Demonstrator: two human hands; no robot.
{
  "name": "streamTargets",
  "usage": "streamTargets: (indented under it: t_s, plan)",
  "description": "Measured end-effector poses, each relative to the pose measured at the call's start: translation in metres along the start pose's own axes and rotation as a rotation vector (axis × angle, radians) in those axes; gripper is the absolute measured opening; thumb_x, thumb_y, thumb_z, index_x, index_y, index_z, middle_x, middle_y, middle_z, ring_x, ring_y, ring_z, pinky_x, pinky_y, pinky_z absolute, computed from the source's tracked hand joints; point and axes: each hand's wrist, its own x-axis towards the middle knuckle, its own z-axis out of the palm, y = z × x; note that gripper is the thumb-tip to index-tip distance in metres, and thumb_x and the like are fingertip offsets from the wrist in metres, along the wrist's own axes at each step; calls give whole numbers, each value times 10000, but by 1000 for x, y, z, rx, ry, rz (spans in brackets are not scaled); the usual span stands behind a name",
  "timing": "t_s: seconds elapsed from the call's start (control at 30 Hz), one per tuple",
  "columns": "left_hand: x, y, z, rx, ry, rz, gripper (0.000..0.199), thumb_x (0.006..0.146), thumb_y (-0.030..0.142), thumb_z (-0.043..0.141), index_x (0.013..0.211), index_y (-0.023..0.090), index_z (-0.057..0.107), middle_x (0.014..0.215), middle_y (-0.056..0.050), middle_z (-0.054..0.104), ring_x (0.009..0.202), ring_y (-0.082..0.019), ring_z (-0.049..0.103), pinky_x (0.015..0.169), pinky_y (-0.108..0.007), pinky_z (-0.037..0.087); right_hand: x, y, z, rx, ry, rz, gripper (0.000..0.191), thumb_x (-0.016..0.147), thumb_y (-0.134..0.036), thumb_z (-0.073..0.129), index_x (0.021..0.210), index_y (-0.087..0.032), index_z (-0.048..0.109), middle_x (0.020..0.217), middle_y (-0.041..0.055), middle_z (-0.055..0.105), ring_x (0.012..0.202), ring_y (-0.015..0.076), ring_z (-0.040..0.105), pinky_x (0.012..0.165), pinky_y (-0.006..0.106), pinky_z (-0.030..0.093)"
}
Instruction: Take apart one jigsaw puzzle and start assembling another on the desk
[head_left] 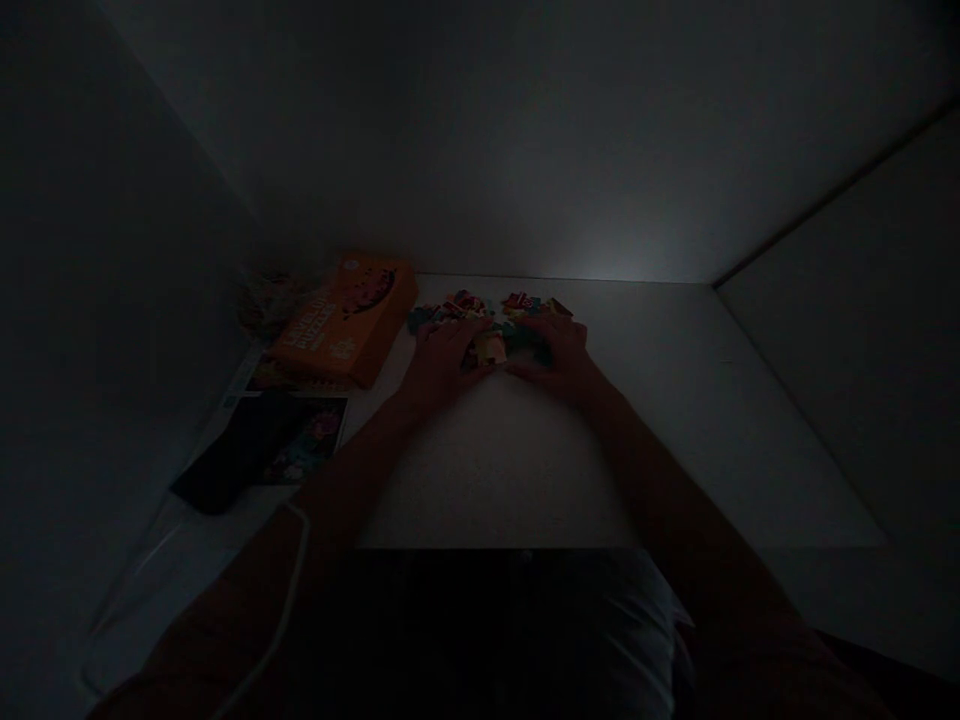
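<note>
Dim light. We log puzzle pieces (480, 318) in a loose heap on the white table (675, 420). Left hand (442, 362) and right hand (551, 355) lie cupped over it, nearly together; we cannot tell whether either clamps a piece. We see no joined section. Orange box (349, 320) sits beyond left hand.

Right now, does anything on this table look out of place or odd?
The colourful puzzle pieces lie in a loose heap under your left hand and right hand. The orange box sits at a slant, and a dark flat object lies partly over a picture card. It's too dim to spot damage.
</note>
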Motion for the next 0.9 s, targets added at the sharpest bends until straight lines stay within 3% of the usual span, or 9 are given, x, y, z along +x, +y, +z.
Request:
streamTargets:
  t_s: [0.07, 0.23, 0.33, 0.4, 0.53, 0.7, 0.8, 0.9]
  plan:
    - [0, 2, -2, -22, -10, 26, 688, 997, 398, 786, 1653, 380, 581, 1602, -85, 716, 1493, -389, 661, 1321, -615, 432, 1, -5, -1, 5, -37, -30, 793, 898, -642, 887, 1634, -565, 601, 1606, 38, 696, 1555, 475, 581, 1282, 822, 386]
    - [0, 6, -4, -13, -42, 76, 701, 974, 335, 791, 1644, 269, 594, 1577, -114, 731, 1488, -347, 670, 1312, -520, 460, 3, -10, -7, -2, -100, -27, 487, 948, -600, 846, 1422, -522, 762, 1495, 35, 758, 1493, 455, 622, 1265, 803, 411]
    - [-1, 7, -3, 18, -45, 71, 708, 977, 324, 795, 1646, 213, 589, 1573, -131, 734, 1477, -345, 675, 1302, -530, 455, 2, -13, -11, 25, -89, -25, 576, 917, -609, 879, 1455, -463, 738, 1484, 85, 757, 1478, 457, 625, 1275, 782, 412]
    - [-2, 9, -2, 33, -52, 70, 699, 981, 339, 803, 1638, 214, 598, 1578, -131, 731, 1474, -353, 673, 1293, -541, 457, 1, -16, -11, 42, -104, -12, 607, 907, -609, 888, 1469, -455, 720, 1479, 91, 758, 1457, 460, 636, 1283, 777, 407]
    - [-4, 12, -2, 36, -79, 54, 664, 989, 417, 818, 1611, 295, 621, 1555, -103, 745, 1460, -357, 679, 1291, -542, 464, 1, -16, -13, 62, -137, 15, 494, 924, -603, 860, 1388, -487, 739, 1450, 55, 773, 1469, 459, 629, 1292, 788, 391]
    - [-4, 11, -6, 39, -20, 1, 677, 982, 449, 828, 1611, 339, 604, 1567, -107, 731, 1464, -398, 671, 1287, -620, 463, 0, -8, -18, 50, 54, 74, 554, 857, -576, 903, 1346, -386, 726, 1471, 135, 740, 1438, 481, 626, 1238, 770, 440]
    - [-3, 11, -8, 34, 5, -19, 675, 970, 450, 837, 1601, 351, 617, 1523, -109, 748, 1417, -416, 693, 1263, -640, 486, -1, -4, -20, 47, 235, 8, 588, 834, -513, 918, 1338, -316, 690, 1384, 165, 734, 1330, 465, 663, 1146, 732, 518]
    - [-2, 12, -11, 67, 14, -30, 633, 973, 431, 825, 1575, 358, 641, 1479, -102, 766, 1404, -404, 701, 1261, -620, 497, -1, -3, -21, 28, 412, -69, 592, 849, -504, 922, 1359, -333, 675, 1310, 152, 693, 1274, 446, 664, 1040, 690, 589]
